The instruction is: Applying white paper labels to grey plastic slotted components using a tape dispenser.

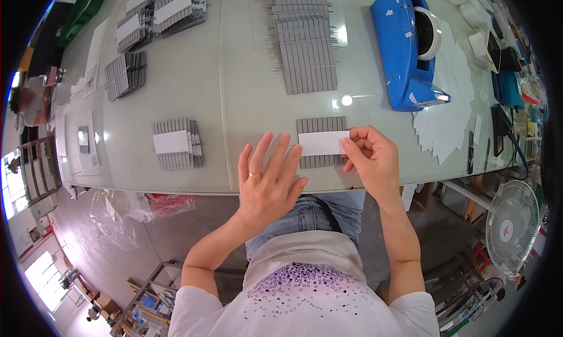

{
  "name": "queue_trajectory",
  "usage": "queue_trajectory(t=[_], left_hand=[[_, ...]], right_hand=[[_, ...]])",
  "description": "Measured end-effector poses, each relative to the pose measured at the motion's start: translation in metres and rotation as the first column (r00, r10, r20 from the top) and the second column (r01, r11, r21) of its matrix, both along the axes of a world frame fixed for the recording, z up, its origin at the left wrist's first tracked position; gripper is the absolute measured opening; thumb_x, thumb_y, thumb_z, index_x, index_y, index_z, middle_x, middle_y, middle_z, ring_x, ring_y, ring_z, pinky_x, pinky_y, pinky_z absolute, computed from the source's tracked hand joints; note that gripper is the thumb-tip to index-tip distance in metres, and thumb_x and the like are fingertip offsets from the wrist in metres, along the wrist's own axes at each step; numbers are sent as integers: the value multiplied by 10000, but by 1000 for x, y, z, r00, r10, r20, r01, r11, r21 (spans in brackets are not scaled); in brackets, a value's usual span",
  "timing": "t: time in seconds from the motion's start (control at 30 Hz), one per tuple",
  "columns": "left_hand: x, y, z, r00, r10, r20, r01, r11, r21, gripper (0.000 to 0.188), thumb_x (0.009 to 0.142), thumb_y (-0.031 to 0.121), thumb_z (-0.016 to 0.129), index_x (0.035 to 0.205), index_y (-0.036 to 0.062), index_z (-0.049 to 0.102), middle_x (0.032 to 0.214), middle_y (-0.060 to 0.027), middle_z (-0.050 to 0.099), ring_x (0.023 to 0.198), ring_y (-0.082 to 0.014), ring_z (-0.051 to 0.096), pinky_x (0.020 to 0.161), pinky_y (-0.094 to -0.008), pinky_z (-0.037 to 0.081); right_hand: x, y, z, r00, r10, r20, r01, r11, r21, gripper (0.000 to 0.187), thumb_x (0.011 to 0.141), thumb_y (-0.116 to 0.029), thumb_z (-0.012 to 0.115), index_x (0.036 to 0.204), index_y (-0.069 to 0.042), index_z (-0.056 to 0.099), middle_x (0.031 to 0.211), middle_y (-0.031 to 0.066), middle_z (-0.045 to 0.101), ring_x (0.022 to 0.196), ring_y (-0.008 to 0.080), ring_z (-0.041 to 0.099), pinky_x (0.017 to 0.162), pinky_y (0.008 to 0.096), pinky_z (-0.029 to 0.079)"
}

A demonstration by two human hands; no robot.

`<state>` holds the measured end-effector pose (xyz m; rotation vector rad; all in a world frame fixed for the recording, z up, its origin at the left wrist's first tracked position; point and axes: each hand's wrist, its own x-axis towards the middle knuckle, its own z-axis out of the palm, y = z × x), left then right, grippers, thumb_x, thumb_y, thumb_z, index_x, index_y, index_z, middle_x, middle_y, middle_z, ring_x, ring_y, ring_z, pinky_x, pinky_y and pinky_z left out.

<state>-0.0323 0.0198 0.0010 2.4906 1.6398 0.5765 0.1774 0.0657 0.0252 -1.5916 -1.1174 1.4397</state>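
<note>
Tabletop (246,102): two labelled grey bundles (321,142).

Matt white paper label (322,143), glossy tabletop (246,102)

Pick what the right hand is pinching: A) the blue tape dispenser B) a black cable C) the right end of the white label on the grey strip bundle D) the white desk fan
C: the right hand pinches the right end of the white label lying across the grey strip bundle; the left hand lies flat, fingers spread, beside it.
</note>
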Motion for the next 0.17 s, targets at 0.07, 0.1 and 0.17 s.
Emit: queue_trajectory(t=[0.07,0.1,0.17], left_hand=[[0,-1,1,999,1,-53,-1,1000,-1,415,877,314,610,1237,110,648,1383,-126,520,1333,-364,393,1089,-528,282],[0,-1,1,999,0,-47,0,1000,-8,431,873,316,617,1252,113,637,1391,-129,514,1340,-364,383,1087,-531,282],[0,-2,1,999,0,-41,-1,1000,-16,449,868,319,623,1268,115,626,1399,-131,509,1347,-364,374,1085,-534,282]], right_hand=[[2,-2,1,999,9,46,-9,1000,-1,139,913,-118,661,959,8,625,713,43,646,526,69,569,466,192,379],[6,-6,0,974,-10,224,-25,988,152,132,914,-116,660,971,-1,630,706,47,645,529,69,569,468,193,386],[13,-15,-8,878,-45,477,-183,889,420,128,915,-112,657,1011,-30,637,682,54,646,527,72,575,501,194,432]])
